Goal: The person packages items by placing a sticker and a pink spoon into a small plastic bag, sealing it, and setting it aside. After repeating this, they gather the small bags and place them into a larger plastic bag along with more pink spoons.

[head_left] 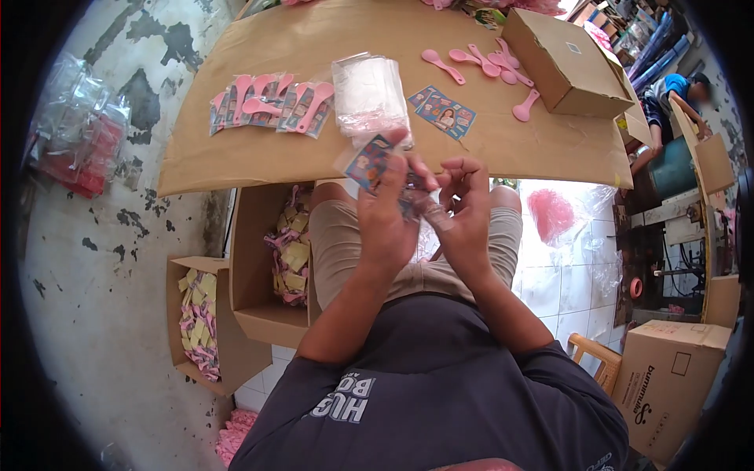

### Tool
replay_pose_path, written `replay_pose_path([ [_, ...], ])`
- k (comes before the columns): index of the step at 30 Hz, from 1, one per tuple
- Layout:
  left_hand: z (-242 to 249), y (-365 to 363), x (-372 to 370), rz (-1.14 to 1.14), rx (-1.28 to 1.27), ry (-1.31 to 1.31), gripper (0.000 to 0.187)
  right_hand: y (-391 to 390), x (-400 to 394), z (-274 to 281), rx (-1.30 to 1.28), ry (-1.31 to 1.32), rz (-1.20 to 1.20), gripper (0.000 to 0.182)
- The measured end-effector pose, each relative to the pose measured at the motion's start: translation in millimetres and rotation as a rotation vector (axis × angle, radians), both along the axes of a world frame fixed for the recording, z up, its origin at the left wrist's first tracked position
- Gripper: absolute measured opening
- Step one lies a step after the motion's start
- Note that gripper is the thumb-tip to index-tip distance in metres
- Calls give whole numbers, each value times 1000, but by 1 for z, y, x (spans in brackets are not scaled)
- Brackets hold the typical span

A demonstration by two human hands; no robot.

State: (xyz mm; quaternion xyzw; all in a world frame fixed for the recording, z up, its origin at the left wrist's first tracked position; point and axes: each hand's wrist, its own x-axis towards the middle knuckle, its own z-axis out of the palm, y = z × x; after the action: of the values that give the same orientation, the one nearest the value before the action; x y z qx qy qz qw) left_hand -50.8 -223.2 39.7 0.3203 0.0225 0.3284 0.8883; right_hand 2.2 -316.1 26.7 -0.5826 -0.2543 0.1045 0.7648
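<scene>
My left hand (387, 208) is closed on a clear plastic packet (366, 166) with a dark printed card inside, held over my lap at the table's front edge. A pink spoon seems to be in the packet, partly hidden by my fingers. My right hand (465, 208) pinches the clear plastic at the packet's lower end. Just beyond my hands lies a stack of clear bags (367, 90). Printed cards (446, 115) lie to its right, loose pink spoons (491, 63) further right. Several packets with spoons (271, 106) lie at the left.
A cardboard box (561, 67) stands on the table (204, 165) at the right. Open boxes of packed items (199, 322) (291, 259) stand below left. A closed carton (667, 385) is at lower right. Another person (671, 102) is at the far right.
</scene>
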Motion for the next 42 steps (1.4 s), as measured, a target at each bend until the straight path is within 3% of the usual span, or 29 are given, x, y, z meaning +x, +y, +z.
replay_pose_path([
  [1,-1,4,0,-12,-2,-2,44,-4,-1,6,-121,-188,-102,25],
  [2,-5,9,0,17,-97,10,42,-8,2,5,-124,-189,-114,25],
  [4,-14,27,-2,35,-191,21,39,-18,12,2,-152,-702,-59,24],
  [7,-25,62,-12,46,-351,-30,35,-32,27,4,-174,-573,-57,19],
  [9,-25,79,-22,278,-371,47,32,-46,60,11,-292,-541,-184,18],
  [10,-24,84,-26,269,-370,47,32,-53,84,20,-390,-552,-274,17],
  [13,-22,91,-37,245,-237,-75,36,-65,167,29,-601,-710,-360,24],
  [15,-14,82,-35,222,-241,-86,39,-67,209,11,-857,-976,-476,32],
  [19,-7,71,-33,202,-223,-119,44,-68,239,-4,-1015,-1074,-444,34],
  [25,-15,79,-31,239,-203,-187,41,-70,225,1,-1038,-1016,-357,18],
  [38,-1,71,-26,285,-92,-231,43,-81,203,1,-1007,-972,-501,23],
  [40,-2,71,-25,304,-77,-225,43,-83,181,12,-866,-589,-290,27],
  [41,-3,71,-25,314,-76,-220,44,-83,164,14,-865,-590,-280,27],
  [42,-4,71,-25,322,-74,-213,44,-84,145,14,-658,-365,-105,28],
])
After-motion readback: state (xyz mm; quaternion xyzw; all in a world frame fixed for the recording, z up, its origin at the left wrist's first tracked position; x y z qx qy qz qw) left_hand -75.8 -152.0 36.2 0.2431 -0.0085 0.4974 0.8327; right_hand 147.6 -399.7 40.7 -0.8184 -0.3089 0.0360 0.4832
